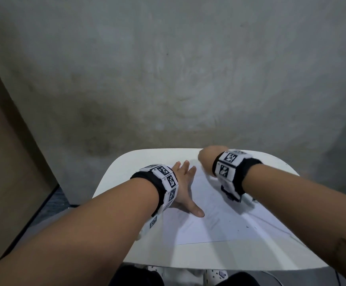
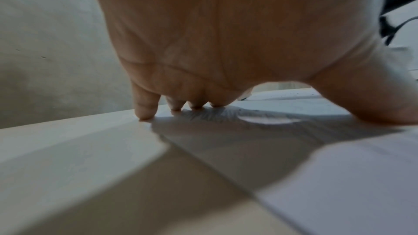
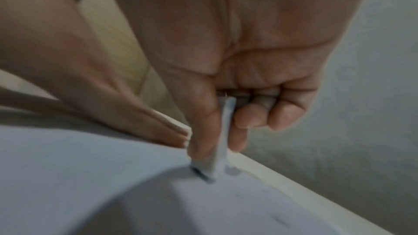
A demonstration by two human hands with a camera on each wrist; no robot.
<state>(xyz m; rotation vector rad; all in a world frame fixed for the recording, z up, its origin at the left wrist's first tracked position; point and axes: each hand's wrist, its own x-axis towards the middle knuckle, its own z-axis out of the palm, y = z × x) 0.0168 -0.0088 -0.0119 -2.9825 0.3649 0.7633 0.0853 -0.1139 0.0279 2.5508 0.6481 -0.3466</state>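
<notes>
A white sheet of paper [image 1: 207, 226] lies on a small white table [image 1: 188, 256]. My left hand [image 1: 183, 188] lies flat on the sheet's left part with its fingers spread, and the fingertips [image 2: 144, 112] press down near the paper's edge. My right hand [image 1: 206, 159] is over the sheet's far right corner. In the right wrist view the right hand [image 3: 217, 144] pinches a small pale flat piece [image 3: 212, 171], perhaps an eraser, between thumb and fingers. Its dark lower end touches the paper [image 3: 90, 167]. The left hand's fingers [image 3: 167, 131] lie just beside it.
A rough grey wall [image 1: 188, 69] rises right behind the table's far edge. A brown panel [image 1: 7, 162] stands at the left. The table's rounded rim [image 3: 294, 181] runs close to the right hand. Dark-clad knees show below the near edge.
</notes>
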